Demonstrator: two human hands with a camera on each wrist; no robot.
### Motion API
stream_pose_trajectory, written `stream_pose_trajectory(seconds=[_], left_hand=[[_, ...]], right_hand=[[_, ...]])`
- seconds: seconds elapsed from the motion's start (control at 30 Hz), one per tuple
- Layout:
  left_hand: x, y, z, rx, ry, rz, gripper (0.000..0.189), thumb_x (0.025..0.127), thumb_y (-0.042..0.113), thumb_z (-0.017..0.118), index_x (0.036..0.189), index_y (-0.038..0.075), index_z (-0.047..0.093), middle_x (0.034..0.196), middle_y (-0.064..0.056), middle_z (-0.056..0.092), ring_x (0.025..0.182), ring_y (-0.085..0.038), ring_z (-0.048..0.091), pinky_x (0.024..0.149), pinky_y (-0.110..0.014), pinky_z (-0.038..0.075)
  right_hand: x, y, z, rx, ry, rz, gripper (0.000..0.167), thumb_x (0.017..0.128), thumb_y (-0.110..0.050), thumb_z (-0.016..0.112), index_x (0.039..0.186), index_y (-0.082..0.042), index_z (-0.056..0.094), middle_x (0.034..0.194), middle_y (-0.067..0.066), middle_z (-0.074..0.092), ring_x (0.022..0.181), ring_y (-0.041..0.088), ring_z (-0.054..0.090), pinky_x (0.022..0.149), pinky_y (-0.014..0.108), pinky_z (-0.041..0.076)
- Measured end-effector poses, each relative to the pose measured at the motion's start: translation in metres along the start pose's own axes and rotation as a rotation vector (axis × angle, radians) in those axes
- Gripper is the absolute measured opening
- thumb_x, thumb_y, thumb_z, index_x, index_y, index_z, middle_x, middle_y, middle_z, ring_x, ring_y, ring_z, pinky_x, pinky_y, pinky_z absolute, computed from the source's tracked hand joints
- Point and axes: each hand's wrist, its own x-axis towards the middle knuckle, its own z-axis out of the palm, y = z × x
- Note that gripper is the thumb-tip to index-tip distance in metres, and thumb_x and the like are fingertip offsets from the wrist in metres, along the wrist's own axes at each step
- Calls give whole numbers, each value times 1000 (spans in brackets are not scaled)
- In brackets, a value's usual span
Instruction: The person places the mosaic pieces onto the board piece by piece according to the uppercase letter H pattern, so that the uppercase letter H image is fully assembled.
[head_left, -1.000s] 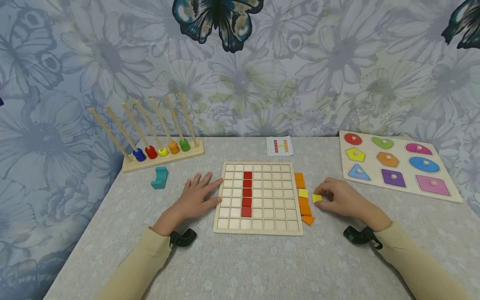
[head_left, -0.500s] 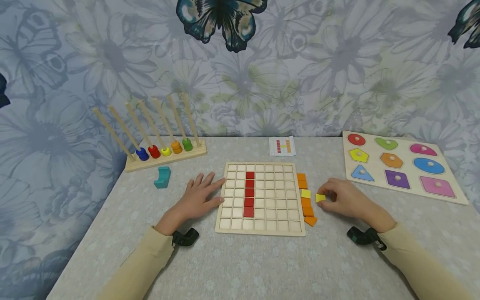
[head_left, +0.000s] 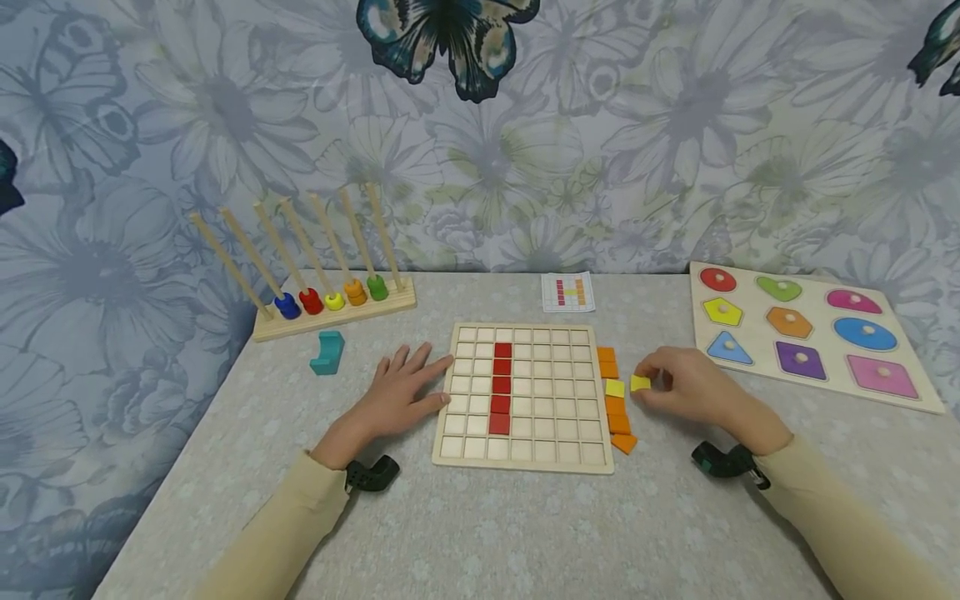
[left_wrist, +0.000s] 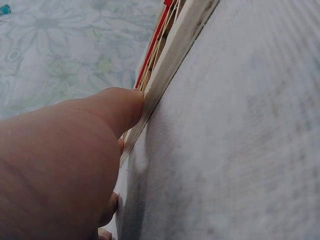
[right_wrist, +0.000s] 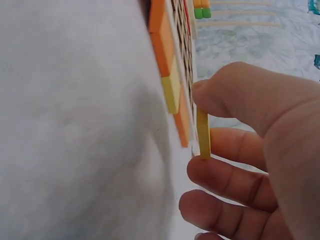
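A wooden grid board [head_left: 555,454] lies mid-table, with a column of red square tiles [head_left: 502,385] set in its third column. My left hand [head_left: 386,404] is spread flat at the board's left edge; in the left wrist view its thumb [left_wrist: 117,107] touches the frame. To the right of the board, my right hand [head_left: 690,387] pinches a yellow square tile [right_wrist: 203,132] between thumb and fingers. Beside the board's right edge lie several orange tiles [head_left: 618,422] and another yellow tile [head_left: 615,389], close to the pinched one.
A pattern card [head_left: 567,292] lies behind the board. At back left stands a peg rack [head_left: 333,312] with coloured beads, a teal curved block [head_left: 327,352] in front of it. A knobbed shape puzzle [head_left: 817,333] lies at back right. The patterned wall rises behind the table.
My right hand has shifted slightly away from me with the yellow tile, which is now tilted differently. The left hand stays at the board; the whole view has drifted a little.
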Motion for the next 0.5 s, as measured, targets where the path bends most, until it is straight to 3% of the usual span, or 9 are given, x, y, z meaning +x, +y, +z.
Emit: stream_pose_trajectory(seconds=[0.5], left_hand=[[1, -1, 1, 1, 3, 15, 63, 102, 38, 60, 159, 19, 40, 168, -23, 21, 155, -55, 6, 118, -77, 6]], right_hand=[[39, -33, 4, -15, 23, -106, 25, 83, -23, 84, 99, -6, 76, 82, 1, 69, 68, 10, 52, 62, 24, 44]])
